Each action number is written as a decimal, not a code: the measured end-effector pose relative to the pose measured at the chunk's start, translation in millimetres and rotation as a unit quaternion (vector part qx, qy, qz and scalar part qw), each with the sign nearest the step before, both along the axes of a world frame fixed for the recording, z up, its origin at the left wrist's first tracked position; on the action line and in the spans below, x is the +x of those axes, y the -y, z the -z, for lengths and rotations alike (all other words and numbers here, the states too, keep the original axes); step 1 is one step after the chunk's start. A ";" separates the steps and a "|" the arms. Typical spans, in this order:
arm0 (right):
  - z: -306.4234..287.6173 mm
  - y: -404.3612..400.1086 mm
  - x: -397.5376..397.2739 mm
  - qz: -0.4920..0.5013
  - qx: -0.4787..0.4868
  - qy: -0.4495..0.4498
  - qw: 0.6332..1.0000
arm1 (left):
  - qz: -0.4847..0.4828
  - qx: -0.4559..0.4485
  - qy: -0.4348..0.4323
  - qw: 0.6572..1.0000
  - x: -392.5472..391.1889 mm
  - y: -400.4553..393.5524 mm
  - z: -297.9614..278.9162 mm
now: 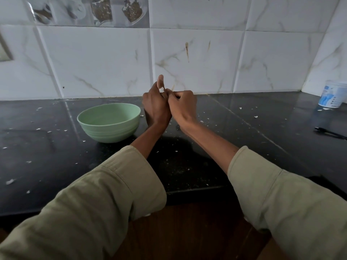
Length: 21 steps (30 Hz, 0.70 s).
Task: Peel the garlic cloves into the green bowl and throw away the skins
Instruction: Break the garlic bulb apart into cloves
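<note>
The green bowl [109,121] stands on the black counter [216,162], left of my hands; what lies inside it is hidden from this angle. My left hand [155,106] and my right hand [183,105] meet above the counter, just right of the bowl, backs toward me. Between their fingertips shows a small pale garlic clove [161,89], mostly hidden. My left thumb sticks up above it. A thin strip of skin [173,87] pokes up from my right fingers. Both hands' fingers are curled around the clove.
Small white skin flakes [10,181] lie scattered over the counter. A white and blue tub [331,96] stands at the far right by the wall corner. A black pen-like object [330,133] lies at the right edge. A tiled wall rises behind the counter.
</note>
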State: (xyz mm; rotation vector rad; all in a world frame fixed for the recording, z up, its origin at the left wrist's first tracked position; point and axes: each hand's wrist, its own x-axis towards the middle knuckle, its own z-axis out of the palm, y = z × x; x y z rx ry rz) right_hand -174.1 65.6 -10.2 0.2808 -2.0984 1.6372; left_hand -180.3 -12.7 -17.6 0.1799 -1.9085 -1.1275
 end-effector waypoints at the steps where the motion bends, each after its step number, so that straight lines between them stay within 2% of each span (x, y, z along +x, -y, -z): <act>1: -0.1 0.0 -0.5 0.002 -0.002 0.007 1.000 | -0.004 0.001 0.012 1.000 -0.8 -0.1 -0.2; 5: 0.1 1.2 2.5 -0.015 -0.047 0.071 0.996 | -0.018 0.009 0.009 1.000 0.0 -1.0 -1.4; 8: 3.5 8.7 2.2 -0.051 -0.149 0.170 0.973 | -0.017 0.020 -0.002 1.000 0.9 -2.6 -2.5; 11: 5.2 11.1 -1.5 -0.076 -0.201 0.216 0.952 | -0.006 0.033 -0.015 0.999 -0.3 -6.9 -2.3; 15: 3.1 10.1 -2.4 -0.094 -0.217 0.229 0.944 | 0.006 0.037 -0.015 0.999 1.2 -8.0 -3.6; 21: 7.2 13.2 -8.9 -0.095 -0.151 0.188 0.966 | 0.013 0.036 -0.060 0.997 4.2 5.8 -3.2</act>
